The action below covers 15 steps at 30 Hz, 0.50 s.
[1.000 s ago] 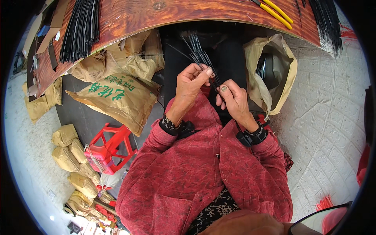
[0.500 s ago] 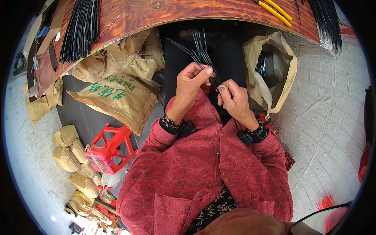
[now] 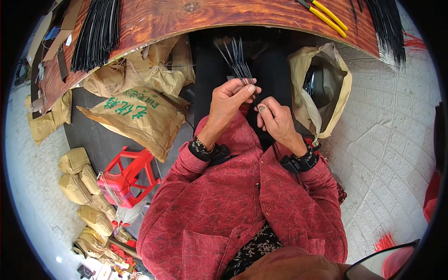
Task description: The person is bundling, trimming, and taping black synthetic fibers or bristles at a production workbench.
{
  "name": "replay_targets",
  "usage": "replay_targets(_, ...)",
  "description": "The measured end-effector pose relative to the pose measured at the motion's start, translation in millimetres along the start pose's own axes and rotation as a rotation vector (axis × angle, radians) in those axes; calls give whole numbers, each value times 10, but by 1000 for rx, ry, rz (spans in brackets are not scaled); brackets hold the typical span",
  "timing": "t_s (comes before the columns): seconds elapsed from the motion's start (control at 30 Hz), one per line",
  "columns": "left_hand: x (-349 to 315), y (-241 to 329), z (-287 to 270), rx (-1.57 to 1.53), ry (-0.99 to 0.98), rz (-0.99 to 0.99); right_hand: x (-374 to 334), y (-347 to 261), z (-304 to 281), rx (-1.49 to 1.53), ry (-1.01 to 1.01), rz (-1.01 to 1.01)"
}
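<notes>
Black, glossy, thin strands (image 3: pixel 241 69) form a loose sheaf over my lap in black trousers (image 3: pixel 209 70), near the front edge of the curved, reddish-brown, wood-grained worktop (image 3: pixel 224 14). Their long axis runs away from my body, leaning slightly to my left; the free tips point toward the worktop and fan apart, while the gripped part draws close together. My bare left hand (image 3: pixel 228 102) is closed in a pinch, thumb against forefinger, partway along the strands. My bare right hand (image 3: pixel 276 119) is curled shut just below and beside it, thumb laid over the fingers, on the lower part of the same strands; I cannot tell exactly where they end beneath it.

Green printed characters mark the creased brown paper sack (image 3: pixel 140 125) on my left, a large row and a smaller one, slanted to me. It lies flat, its contents hidden. To my right, an open brown paper sack (image 3: pixel 302 98) gapes upward, and dark shiny lengths (image 3: pixel 309 80) show inside. Block-shaped brown paper packages (image 3: pixel 74 187) are stacked at my far left, past a red plastic stool (image 3: pixel 119 180); what they contain I cannot see. A thick bundle of straight black lengths (image 3: pixel 97 37) hangs over the worktop's edge on the left, another dark bundle (image 3: pixel 385 28) over its right end, and yellow-handled pliers (image 3: pixel 326 21) lie near the edge.
</notes>
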<state>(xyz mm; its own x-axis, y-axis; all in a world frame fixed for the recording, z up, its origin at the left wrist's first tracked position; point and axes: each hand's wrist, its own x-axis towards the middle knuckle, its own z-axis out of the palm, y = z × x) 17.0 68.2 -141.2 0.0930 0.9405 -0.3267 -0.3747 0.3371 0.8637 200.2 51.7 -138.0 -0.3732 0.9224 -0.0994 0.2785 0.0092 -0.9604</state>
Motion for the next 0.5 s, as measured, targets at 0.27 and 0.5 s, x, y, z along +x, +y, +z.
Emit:
replay_targets(0.27,62,396,1017,24,-5,-148,-62,-581,-1260,-70,-121,69)
replay_targets(0.5,64,734,1572,11,-6,-152,336,-1246,-3133,-272,154,-191)
